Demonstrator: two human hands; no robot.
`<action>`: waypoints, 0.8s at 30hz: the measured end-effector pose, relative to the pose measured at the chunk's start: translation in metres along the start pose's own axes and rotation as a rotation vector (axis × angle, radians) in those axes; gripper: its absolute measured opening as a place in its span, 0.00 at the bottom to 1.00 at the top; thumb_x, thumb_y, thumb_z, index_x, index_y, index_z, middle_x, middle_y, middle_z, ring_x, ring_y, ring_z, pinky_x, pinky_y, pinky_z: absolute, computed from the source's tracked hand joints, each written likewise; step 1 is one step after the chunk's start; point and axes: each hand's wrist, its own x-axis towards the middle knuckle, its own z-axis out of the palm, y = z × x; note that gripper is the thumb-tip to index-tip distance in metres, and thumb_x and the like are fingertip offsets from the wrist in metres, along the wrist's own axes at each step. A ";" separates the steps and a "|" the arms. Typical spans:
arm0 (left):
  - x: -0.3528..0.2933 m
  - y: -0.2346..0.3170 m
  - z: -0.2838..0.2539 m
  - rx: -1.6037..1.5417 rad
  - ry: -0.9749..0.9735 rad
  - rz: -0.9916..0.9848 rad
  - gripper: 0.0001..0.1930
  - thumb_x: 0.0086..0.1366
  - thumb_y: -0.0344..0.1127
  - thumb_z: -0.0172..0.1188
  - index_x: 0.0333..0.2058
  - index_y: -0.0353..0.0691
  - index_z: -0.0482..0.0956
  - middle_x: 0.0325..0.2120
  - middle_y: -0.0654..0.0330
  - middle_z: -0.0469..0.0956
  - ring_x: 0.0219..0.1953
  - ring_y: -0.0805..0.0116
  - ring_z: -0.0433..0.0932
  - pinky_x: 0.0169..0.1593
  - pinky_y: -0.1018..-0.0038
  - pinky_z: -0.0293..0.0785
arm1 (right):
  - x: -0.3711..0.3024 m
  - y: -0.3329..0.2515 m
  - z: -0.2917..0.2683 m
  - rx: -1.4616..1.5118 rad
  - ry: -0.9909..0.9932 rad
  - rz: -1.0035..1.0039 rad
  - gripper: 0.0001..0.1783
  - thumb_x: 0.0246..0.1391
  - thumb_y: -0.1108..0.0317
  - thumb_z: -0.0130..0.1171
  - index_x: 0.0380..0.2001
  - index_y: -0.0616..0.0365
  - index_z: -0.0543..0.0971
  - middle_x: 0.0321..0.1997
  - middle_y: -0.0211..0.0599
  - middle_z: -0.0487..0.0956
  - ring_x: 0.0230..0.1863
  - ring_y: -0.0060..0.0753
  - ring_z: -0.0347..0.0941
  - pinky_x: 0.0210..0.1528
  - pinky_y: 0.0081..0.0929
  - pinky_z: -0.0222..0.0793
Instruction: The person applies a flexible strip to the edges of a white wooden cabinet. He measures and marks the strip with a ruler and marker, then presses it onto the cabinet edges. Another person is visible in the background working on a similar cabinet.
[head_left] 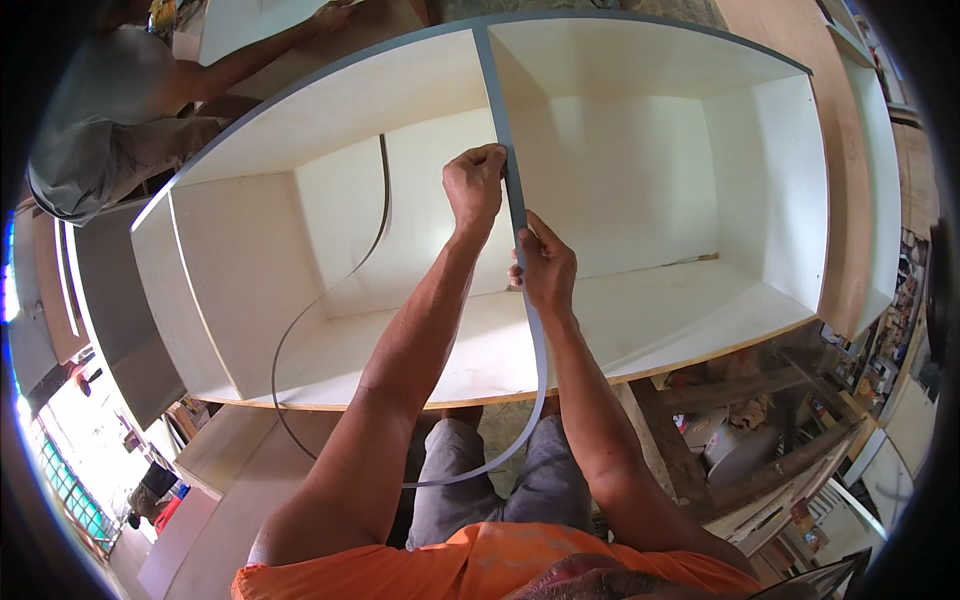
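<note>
A large cream plywood cabinet carcass [640, 170] lies open toward me, split by a middle divider. A grey edge-banding strip [498, 95] runs down the divider's front edge. My left hand [474, 185] presses the strip against that edge with closed fingers. My right hand [545, 268] pinches the strip just below, where it comes away from the edge. The loose tail of the strip [535, 400] curves down past the cabinet front, loops over my lap and rises again inside the left compartment [385, 200].
Another person [120, 100] in a grey shirt sits at the top left, with a hand on a board [260, 25]. Plywood panels [120, 300] lean at the left. A wooden bench with clutter and a metal pot [740, 445] stands at the lower right.
</note>
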 end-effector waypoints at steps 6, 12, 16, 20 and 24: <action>-0.009 0.005 0.001 0.189 0.068 -0.014 0.13 0.58 0.36 0.61 0.36 0.32 0.86 0.22 0.55 0.83 0.26 0.70 0.79 0.35 0.72 0.75 | 0.005 0.006 0.001 -0.006 0.035 0.046 0.18 0.65 0.69 0.52 0.57 0.53 0.77 0.22 0.31 0.72 0.14 0.19 0.67 0.14 0.20 0.64; -0.017 0.015 0.006 0.237 0.124 0.011 0.13 0.58 0.37 0.60 0.35 0.33 0.86 0.23 0.51 0.83 0.24 0.67 0.79 0.35 0.70 0.75 | 0.008 0.008 -0.001 0.005 0.023 0.058 0.19 0.64 0.70 0.52 0.57 0.54 0.77 0.22 0.32 0.73 0.14 0.20 0.69 0.14 0.21 0.66; -0.021 0.017 0.012 0.323 0.170 0.061 0.12 0.58 0.36 0.59 0.35 0.35 0.85 0.21 0.48 0.80 0.22 0.62 0.78 0.34 0.68 0.74 | 0.008 0.006 -0.001 -0.040 0.020 0.026 0.19 0.64 0.68 0.51 0.57 0.53 0.78 0.20 0.32 0.73 0.13 0.20 0.69 0.14 0.22 0.66; -0.022 0.013 0.018 0.366 0.274 0.325 0.10 0.58 0.34 0.57 0.32 0.33 0.83 0.17 0.46 0.75 0.19 0.56 0.72 0.32 0.66 0.72 | 0.009 0.002 0.000 -0.089 0.034 0.015 0.19 0.64 0.68 0.51 0.57 0.52 0.78 0.20 0.32 0.73 0.13 0.20 0.69 0.14 0.22 0.66; -0.020 0.016 0.014 0.527 0.138 0.236 0.10 0.57 0.33 0.55 0.25 0.30 0.76 0.16 0.42 0.67 0.17 0.53 0.64 0.28 0.63 0.67 | 0.001 0.005 -0.005 -0.042 0.019 0.031 0.18 0.64 0.67 0.52 0.56 0.52 0.78 0.21 0.32 0.74 0.14 0.20 0.70 0.14 0.21 0.66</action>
